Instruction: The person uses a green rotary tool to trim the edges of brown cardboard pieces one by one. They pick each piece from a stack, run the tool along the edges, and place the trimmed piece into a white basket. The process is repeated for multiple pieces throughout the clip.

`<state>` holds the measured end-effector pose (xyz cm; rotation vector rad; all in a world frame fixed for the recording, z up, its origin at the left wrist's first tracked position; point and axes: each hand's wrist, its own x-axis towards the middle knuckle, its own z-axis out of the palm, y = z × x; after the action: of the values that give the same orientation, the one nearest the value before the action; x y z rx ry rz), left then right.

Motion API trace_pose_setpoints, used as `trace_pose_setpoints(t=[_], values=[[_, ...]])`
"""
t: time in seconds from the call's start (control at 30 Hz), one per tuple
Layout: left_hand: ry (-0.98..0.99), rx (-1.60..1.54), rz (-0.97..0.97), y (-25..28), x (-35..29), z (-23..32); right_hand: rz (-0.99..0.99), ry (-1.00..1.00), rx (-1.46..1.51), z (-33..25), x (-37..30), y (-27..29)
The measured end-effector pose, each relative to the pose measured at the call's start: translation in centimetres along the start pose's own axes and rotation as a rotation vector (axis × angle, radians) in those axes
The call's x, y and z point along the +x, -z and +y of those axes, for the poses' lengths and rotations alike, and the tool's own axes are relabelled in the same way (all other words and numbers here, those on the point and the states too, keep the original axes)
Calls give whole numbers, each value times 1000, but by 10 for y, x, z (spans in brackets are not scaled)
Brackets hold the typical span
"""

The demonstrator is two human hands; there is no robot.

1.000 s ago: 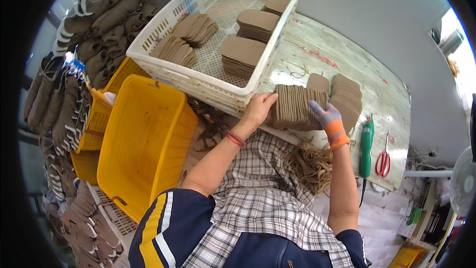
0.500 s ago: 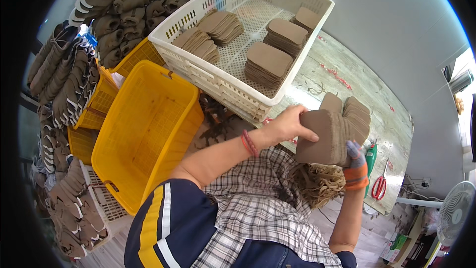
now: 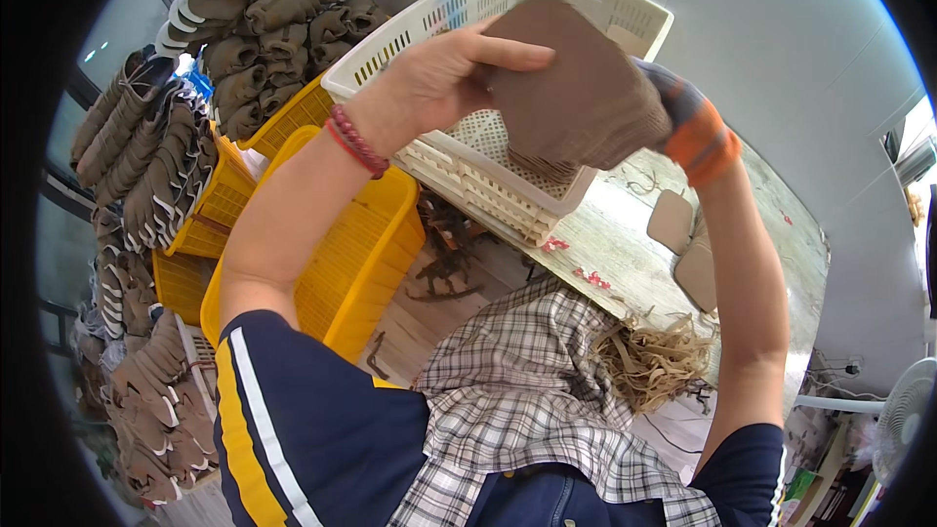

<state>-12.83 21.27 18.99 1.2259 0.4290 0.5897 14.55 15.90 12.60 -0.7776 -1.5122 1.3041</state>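
Note:
A thick stack of brown fabric pieces with rounded corners is raised above the white plastic crate. My bare left hand grips its left side, thumb lying across the top piece. At the opposite edge, my right hand, in a grey and orange glove, holds the stack; most of its fingers are hidden behind it. Under the held stack, the edge of another brown stack shows inside the crate. The rest of the crate's contents is mostly covered by my hands and the stack.
Two brown pieces lie apart on the pale wooden table beside my right forearm. Yellow baskets stand at the left, near piled brown shoe uppers. Fabric strips bunch at the table's front edge. A white fan stands far right.
Both hands have lifted the stack from the table up and left, over the crate. My right arm now covers where the scissors and green-handled tool lay.

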Motion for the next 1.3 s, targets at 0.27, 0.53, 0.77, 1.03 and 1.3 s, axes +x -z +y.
trace_pose_setpoints(t=[0.27,0.53,0.77,1.03,1.3], values=[[256,-87,260,60,-14,-24,1,-525,21,53,80,-17],[467,-66,208,89,6,-19,120,-744,258,57,92,-57],[617,-99,209,81,16,-13,106,-904,369,73,95,-58],[747,31,210,100,30,-17,76,-1027,293,73,101,-62],[813,38,-38,125,37,-31,36,-1100,235,78,104,-59]])
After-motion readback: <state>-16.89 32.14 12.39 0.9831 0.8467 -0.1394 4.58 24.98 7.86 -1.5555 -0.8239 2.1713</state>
